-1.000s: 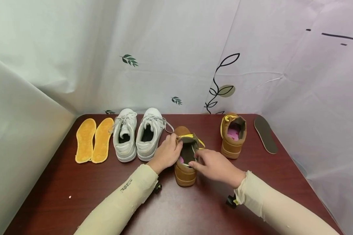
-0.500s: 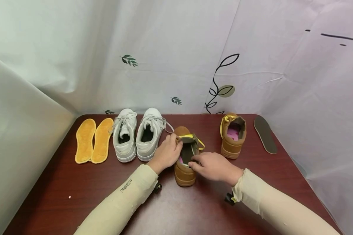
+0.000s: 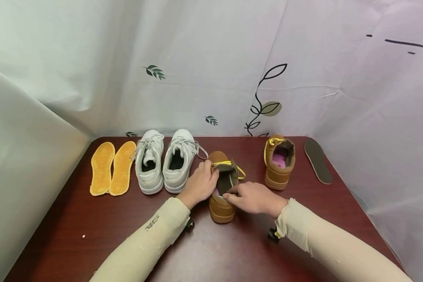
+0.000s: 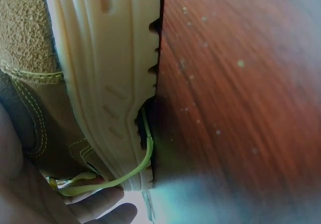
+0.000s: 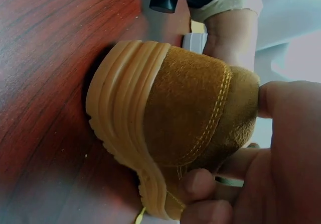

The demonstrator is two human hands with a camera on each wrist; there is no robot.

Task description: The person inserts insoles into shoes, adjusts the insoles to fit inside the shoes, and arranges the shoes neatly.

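A tan shoe with yellow laces stands on the table, heel towards me. My left hand grips its left side near the tongue; in the left wrist view, those fingers reach the yellow lace. Inside the shoe lies a dark grey insole, with a bit of pink showing at its left edge. My right hand is at the heel opening, thumb and index finger at the insole's heel end. In the right wrist view, the thumb meets the collar and other curled fingers lie along the shoe's side; the fingertips inside are hidden.
Two yellow insoles lie at the left, beside a pair of white sneakers. The other tan shoe, pink inside, stands right of my hands. A dark grey insole lies by the table's right edge. Hanging sheets surround the table.
My right hand has shifted slightly left over the heel, its thumb now deeper in the opening. The insole's pale heel edge shows less. My left hand and the shoe have stayed put.
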